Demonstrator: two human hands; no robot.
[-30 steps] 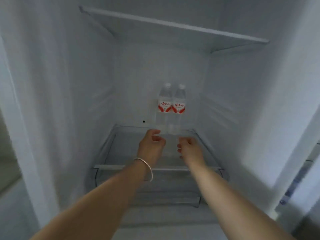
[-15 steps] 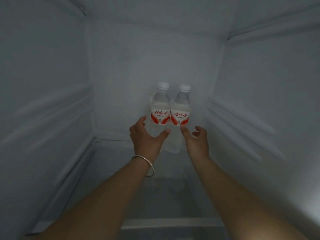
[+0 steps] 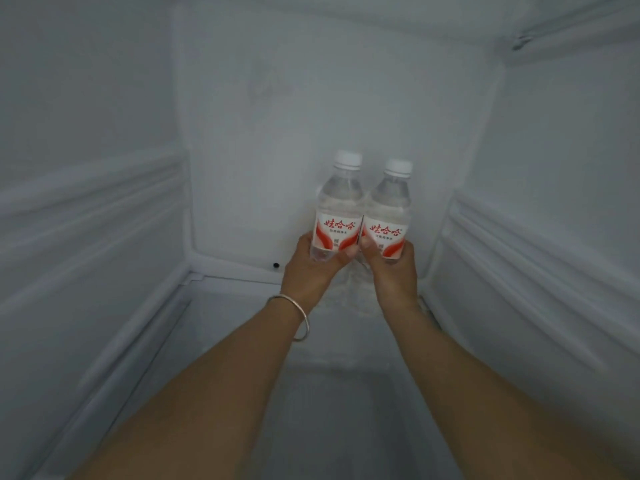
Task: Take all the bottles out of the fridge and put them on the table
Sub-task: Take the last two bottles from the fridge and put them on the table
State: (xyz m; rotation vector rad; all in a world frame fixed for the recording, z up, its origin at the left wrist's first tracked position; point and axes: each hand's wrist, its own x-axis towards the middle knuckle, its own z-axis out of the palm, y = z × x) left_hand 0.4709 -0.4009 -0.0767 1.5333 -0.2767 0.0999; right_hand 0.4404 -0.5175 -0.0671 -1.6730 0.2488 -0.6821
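From the head view, a white fridge interior [image 3: 104,237] with ribbed side walls enclosed everything. Deep inside stood two touching, upright bottles: the left hand [image 3: 311,268], bracelet [image 3: 298,315] at its wrist, gripped the left bottle [image 3: 337,209]; the right hand [image 3: 393,268] gripped the right bottle [image 3: 388,216].

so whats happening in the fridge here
A person is reaching into the fridge with both hands. The left hand grips the left bottle and the right hand grips the right bottle, each around the lower part near the red and white label. The two bottles are upright, side by side near the back wall. There is a bracelet on the left wrist. Neither bottle is out of the fridge yet.
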